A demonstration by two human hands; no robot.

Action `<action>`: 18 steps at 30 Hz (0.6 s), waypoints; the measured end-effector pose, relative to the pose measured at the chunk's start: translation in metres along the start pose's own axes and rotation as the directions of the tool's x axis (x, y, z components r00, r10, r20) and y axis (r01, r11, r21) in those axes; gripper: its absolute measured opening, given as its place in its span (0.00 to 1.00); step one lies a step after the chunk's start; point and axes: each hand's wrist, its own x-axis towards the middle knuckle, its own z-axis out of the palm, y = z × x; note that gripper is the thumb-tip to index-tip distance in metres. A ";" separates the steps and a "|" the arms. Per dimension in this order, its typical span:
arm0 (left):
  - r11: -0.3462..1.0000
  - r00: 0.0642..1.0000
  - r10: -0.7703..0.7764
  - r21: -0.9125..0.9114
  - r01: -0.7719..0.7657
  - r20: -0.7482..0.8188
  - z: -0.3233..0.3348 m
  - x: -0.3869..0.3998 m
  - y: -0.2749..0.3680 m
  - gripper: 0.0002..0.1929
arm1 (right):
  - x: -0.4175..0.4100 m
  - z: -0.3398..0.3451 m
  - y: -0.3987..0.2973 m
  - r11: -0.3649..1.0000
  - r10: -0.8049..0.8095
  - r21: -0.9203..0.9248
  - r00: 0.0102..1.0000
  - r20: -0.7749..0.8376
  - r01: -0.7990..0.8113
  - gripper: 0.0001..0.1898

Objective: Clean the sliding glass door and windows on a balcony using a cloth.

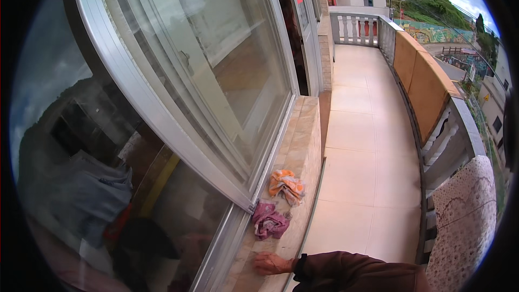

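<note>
My right hand (272, 263), at the end of a dark brown sleeve, rests on the tiled window ledge with its fingers curled; whether anything lies under them cannot be told. Just beyond it on the ledge sits a crumpled purple cloth (271, 222), beside the corner of the window frame. An orange and white cloth (286, 186) lies bunched a little farther along the ledge. The large sliding window (239, 69) with its metal frame rises to the left of both cloths. My left hand is out of view.
A balcony floor of pale tiles (352, 178) runs ahead to a balustrade (357, 29). Orange-brown panels (421, 85) and a spotted pale cloth or mat (462, 215) hang over the right railing. Past the window stands a door (310, 32) beside a dark gap.
</note>
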 end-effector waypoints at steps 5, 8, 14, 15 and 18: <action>0.305 0.959 0.283 0.950 -0.064 -0.027 -0.029 -0.018 -0.034 0.20 | -0.031 -0.058 -0.028 0.914 0.398 0.073 0.917 0.018 -0.398 0.10; -0.445 0.905 0.408 0.892 0.081 0.122 -0.063 -0.044 -0.033 0.20 | -0.062 -0.083 -0.030 0.859 0.511 0.025 0.860 0.008 -0.511 0.10; -0.817 0.839 0.545 0.230 0.529 0.009 -0.196 -0.090 -0.063 0.22 | -0.141 -0.117 -0.004 0.676 0.734 -0.142 0.678 0.047 -0.723 0.12; -0.822 0.823 0.568 0.038 0.569 -0.024 -0.238 -0.079 -0.104 0.23 | -0.153 -0.118 0.004 0.654 0.755 -0.167 0.649 0.090 -0.738 0.12; -0.873 0.793 0.484 -0.141 0.467 -0.369 -0.305 -0.086 -0.096 0.23 | -0.183 -0.140 0.026 0.680 0.730 -0.147 0.642 0.233 -0.719 0.14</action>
